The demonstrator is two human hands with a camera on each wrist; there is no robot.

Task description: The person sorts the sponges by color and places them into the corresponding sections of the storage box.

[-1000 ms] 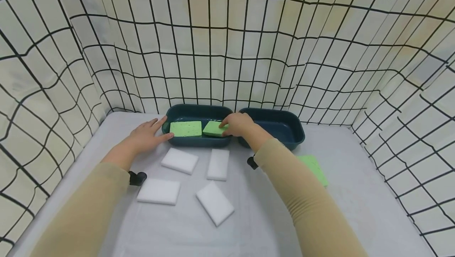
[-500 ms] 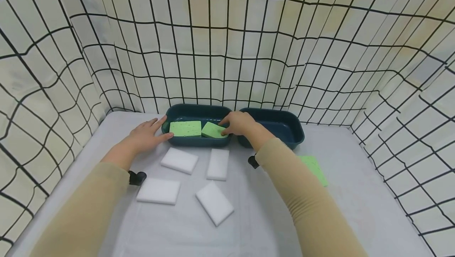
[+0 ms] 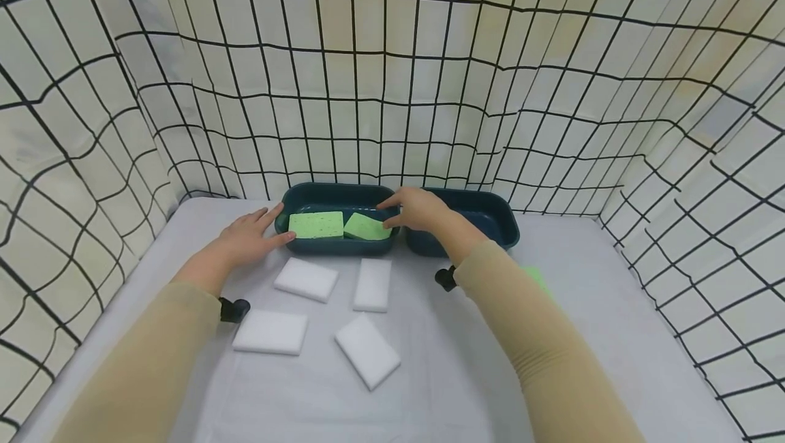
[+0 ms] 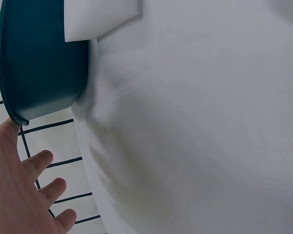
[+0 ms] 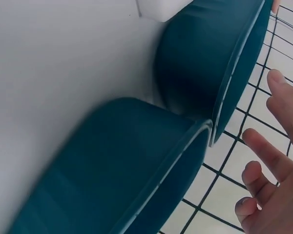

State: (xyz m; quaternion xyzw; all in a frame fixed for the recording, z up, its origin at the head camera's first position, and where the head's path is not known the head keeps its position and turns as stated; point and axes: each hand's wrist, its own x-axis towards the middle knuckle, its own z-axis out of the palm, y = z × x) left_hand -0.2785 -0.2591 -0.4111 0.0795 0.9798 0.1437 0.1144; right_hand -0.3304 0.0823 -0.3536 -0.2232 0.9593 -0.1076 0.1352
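Head view: I see the right hand released, green sponge just left of its fingertips; left hand splayed against the bin.

"Where's the right hand?"
"At the right edge, fingers spread, apart from a teal bin and a second bin, rims overlapping in view."
"Around them?"
"Black wire grid behind, white block up top"

Dark-teal oblong plastic bin, upright, round-cornered

Inside: left light-green rectangular sponge, pitted, flat, long side along front wall; right light-green rectangular sponge, turned askew, just beside it, near bin's right end.
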